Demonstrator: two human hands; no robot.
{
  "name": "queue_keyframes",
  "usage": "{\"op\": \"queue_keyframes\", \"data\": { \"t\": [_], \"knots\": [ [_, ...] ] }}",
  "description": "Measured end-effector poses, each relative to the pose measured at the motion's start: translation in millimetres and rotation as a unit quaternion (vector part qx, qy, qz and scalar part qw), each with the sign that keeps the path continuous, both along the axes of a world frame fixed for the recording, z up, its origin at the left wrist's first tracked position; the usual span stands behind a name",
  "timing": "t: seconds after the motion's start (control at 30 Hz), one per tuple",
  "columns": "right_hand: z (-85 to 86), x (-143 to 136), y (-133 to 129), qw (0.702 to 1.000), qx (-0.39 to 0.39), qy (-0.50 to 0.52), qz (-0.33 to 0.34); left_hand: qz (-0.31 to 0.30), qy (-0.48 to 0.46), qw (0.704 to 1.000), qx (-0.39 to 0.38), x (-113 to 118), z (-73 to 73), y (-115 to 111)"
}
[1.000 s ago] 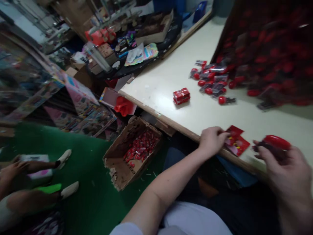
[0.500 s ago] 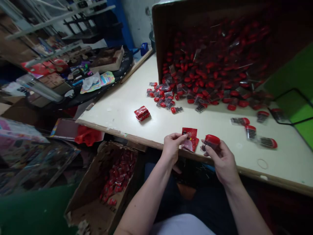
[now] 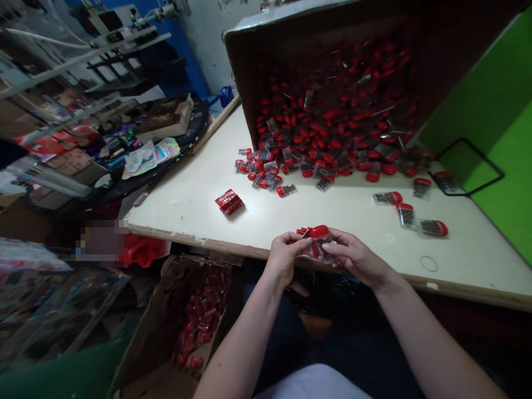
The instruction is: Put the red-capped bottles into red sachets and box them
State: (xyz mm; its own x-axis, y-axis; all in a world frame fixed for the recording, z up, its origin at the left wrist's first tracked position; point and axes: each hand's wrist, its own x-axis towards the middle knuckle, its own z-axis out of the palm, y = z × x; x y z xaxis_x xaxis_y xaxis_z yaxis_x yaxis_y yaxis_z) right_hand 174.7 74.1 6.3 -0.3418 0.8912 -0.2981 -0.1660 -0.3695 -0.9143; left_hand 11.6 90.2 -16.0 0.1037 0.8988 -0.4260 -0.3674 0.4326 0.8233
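Close to the table's front edge, my left hand (image 3: 286, 254) pinches a red printed card (image 3: 308, 249), mostly covered by the fingers and the container. My right hand (image 3: 353, 252) grips a small clear container with a red cap (image 3: 322, 239), dark bits showing inside. Container and card overlap; whether one is inside the other I cannot tell. Left of the hands, a small stack of red packets (image 3: 229, 202) lies on the table. Similar red-capped containers (image 3: 433, 227) lie to the right, near a rubber band (image 3: 428, 263).
A large cardboard box (image 3: 245, 72) on its side spills many red-capped containers across the back of the table (image 3: 187, 194). Below the front edge, a carton (image 3: 155, 332) holds red packets. A black wire frame (image 3: 471, 166) stands by the green panel (image 3: 490, 160) at right.
My right hand has brought the red-capped container leftward against the card in my left hand. The two were apart before. The view has shifted slightly to the right.
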Motion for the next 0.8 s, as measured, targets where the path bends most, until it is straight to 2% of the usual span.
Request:
{"op": "queue_keyframes", "data": {
  "t": [0.1,0.2,0.4,0.53,0.67,0.8],
  "knots": [
    [0.3,3.0,3.7,1.000,-0.002,-0.006,0.015,-0.022,-0.003,1.000,-0.003,-3.7,0.4,-0.4],
    [2.5,4.7,5.9,0.998,0.035,-0.050,0.024,-0.060,-0.001,0.998,-0.004,-7.3,-0.3,-0.9],
    [12.4,2.3,12.4,0.985,0.093,-0.133,0.066,-0.148,0.074,0.986,0.021,-9.9,2.2,-3.8],
    [17.7,-1.1,15.7,0.974,0.116,-0.168,0.093,-0.149,0.097,0.983,0.053,-8.3,4.5,-3.6],
    [21.1,-4.7,18.2,0.965,0.133,-0.191,0.117,-0.137,0.104,0.983,0.062,-9.3,-1.3,-2.1],
    [21.9,-6.5,20.8,0.970,0.132,-0.169,0.115,-0.123,0.055,0.990,0.030,-10.4,-5.7,-0.2]
  ]
}}
